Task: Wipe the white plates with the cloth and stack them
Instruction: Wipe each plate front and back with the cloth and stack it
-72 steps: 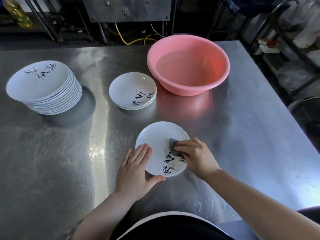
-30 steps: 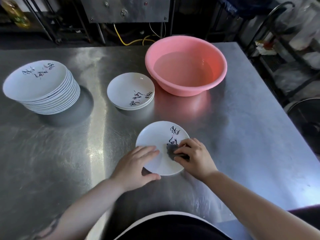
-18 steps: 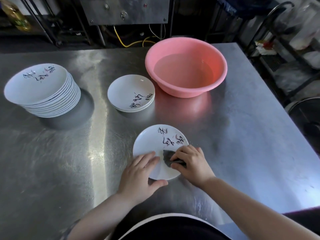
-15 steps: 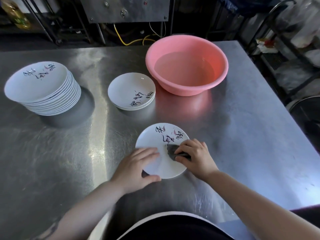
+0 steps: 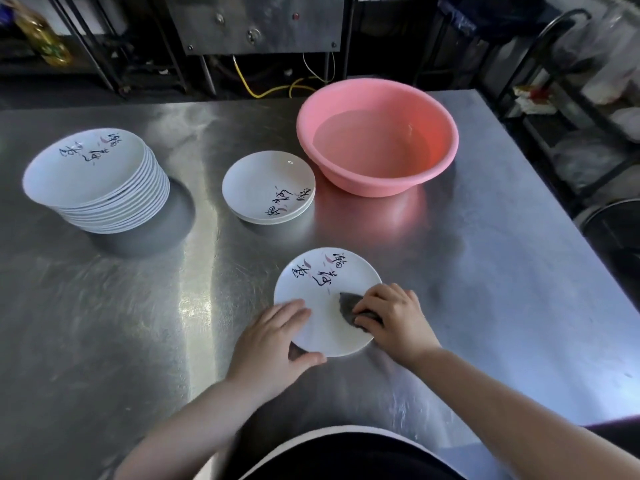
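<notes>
The left hand (image 5: 273,344) is gripping the near-left rim of the plate (image 5: 320,306), fingers lying over the top of the rim and the thumb curled against its near edge. The right hand (image 5: 391,318) is holding the cloth (image 5: 349,306), fingers bent over it and pressing it down onto the right side of the plate's face; the dark grey cloth is showing only at its left end, the rest being hidden under the fingers. The plate is lying flat on the table (image 5: 138,323), near the front edge, with black and pink markings facing up along its far side. A short stack (image 5: 268,187) of like plates is sitting farther back, just left of the basin (image 5: 377,136). The pink basin is holding water and standing at the far side of the table. A tall stack (image 5: 95,180) of plates is standing well apart at far left. Both forearms are reaching in from the bottom of the view.
</notes>
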A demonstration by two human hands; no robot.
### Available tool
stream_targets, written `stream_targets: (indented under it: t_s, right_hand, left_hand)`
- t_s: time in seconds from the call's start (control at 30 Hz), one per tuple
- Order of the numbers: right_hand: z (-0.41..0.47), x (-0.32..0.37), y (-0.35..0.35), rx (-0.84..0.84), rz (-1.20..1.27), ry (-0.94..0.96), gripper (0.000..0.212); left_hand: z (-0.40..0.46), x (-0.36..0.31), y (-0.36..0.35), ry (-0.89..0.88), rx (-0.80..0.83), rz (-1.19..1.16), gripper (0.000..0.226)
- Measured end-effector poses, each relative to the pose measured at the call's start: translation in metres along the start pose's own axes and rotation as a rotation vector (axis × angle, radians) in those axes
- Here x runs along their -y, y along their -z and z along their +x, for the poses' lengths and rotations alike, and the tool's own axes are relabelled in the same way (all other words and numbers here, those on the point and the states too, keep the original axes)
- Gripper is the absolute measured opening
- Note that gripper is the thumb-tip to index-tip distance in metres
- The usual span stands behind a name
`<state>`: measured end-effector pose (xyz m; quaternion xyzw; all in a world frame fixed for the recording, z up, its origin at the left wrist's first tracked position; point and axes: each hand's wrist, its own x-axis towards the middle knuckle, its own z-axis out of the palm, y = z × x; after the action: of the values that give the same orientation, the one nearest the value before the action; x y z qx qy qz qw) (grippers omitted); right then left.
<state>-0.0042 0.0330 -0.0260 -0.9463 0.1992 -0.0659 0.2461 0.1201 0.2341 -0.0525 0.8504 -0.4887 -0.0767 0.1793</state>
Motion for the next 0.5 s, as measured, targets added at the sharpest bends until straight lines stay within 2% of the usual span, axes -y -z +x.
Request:
stream_targets:
  t_s: [0.1,0.27,0.37,0.5]
  right_hand:
    - [-0.006,0.008,-0.006,-0.046,0.019,-0.086,0.008]
    - [-0.013,0.018,-0.014,0.029,0.132,-0.045,0.006]
    - [-0.009,0.014,-0.008,0.035,0.157,-0.078,0.008]
    - [-0.010,0.020,0.004,-0.025,0.284,-0.126,0.009]
  left_hand:
    - [0.002,0.008,-0.003,-0.117,-0.026,0.088,0.065]
    - [0.002,0.013,-0.015,-0.112,-0.133,-0.022,0.063]
    - [0.010,0.018,-0.008,-0.228,-0.167,0.047,0.060]
    - [0.014,0.014,-0.002,-0.330,-0.275,0.076,0.044]
